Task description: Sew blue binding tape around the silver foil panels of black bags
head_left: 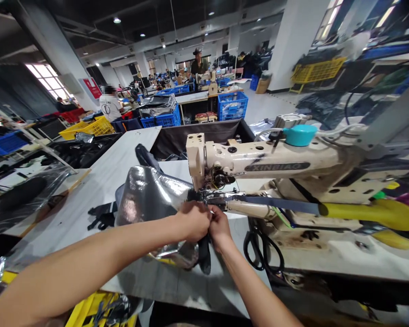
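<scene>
A bag with a shiny silver lining (146, 195) and dark outer parts lies on the white table, its edge under the head of a cream sewing machine (276, 159). My left hand (196, 221) is closed on the bag's edge just in front of the needle area. Beside it, touching, my right hand (220, 227) pinches the same edge with thumb and fingers; the exact spot is partly hidden. A black strap (204, 256) hangs below both hands. Grey binding tape (282, 203) runs from the right toward the needle area.
Black-handled scissors (264, 250) lie right of my right hand. A yellow curved piece (371, 213) sits at the machine's right. Black straps (104, 215) rest on the table at left. Behind stand a dark fabric bin (204, 134) and a blue crate (232, 106). Other people are further back.
</scene>
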`<state>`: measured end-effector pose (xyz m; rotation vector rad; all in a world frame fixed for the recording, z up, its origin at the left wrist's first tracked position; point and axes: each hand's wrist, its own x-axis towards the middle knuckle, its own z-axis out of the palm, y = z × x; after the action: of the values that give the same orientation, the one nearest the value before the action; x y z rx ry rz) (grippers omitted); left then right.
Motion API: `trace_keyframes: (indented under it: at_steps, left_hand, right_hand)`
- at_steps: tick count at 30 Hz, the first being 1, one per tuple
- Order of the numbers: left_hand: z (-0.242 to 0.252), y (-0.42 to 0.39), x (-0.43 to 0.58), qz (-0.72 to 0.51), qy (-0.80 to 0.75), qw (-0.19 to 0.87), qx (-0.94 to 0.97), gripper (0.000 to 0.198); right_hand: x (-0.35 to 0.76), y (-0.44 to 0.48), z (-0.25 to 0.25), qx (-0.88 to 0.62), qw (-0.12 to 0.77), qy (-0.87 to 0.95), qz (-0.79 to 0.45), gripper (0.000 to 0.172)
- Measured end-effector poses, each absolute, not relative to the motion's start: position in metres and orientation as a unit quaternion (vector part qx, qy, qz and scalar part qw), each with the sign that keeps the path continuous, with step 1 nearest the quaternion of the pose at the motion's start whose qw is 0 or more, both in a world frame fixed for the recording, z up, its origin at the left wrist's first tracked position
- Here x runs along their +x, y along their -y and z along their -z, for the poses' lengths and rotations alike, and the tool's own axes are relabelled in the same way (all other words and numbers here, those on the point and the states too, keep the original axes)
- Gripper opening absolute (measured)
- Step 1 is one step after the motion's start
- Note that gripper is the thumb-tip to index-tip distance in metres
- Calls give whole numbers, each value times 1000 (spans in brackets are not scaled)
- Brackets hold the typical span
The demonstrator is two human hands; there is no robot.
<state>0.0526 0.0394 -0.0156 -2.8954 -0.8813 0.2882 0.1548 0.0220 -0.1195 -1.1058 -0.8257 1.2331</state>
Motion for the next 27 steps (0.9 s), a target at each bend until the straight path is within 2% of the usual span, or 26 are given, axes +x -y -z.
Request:
trace_keyframes:
  at_steps: [3, 6, 10, 13, 18, 22, 25, 27]
  left_hand:
    - [17, -40, 58, -150, 263, 64, -951, 13]
    - [23, -39, 55, -139, 262, 72, -952, 13]
    - [29, -38, 56, -43, 407, 31, -912, 22]
    - [26, -38, 65, -33, 477, 4, -878, 22]
    - [14, -42, 76, -46, 477, 29, -877, 27]
    - [10, -43, 64, -41, 449, 15, -893, 19]
    - [-1, -32, 37, -15, 408, -26, -912, 18]
    - [-16, -13, 11, 38, 349, -86, -932, 28]
  right_hand:
    - [159, -21, 121, -489, 595, 360, -526, 21]
    - [167, -1, 125, -505, 557, 404, -520, 14]
    - [174, 17, 127, -547, 506, 453, -489, 11]
    - [174, 6, 127, -506, 531, 437, -521, 16]
    - [169, -22, 127, -482, 566, 395, -539, 37]
    - [170, -22, 123, -470, 554, 391, -565, 47]
    - [181, -9, 118, -460, 530, 422, -574, 50]
    - [195, 6, 116, -473, 519, 459, -544, 50]
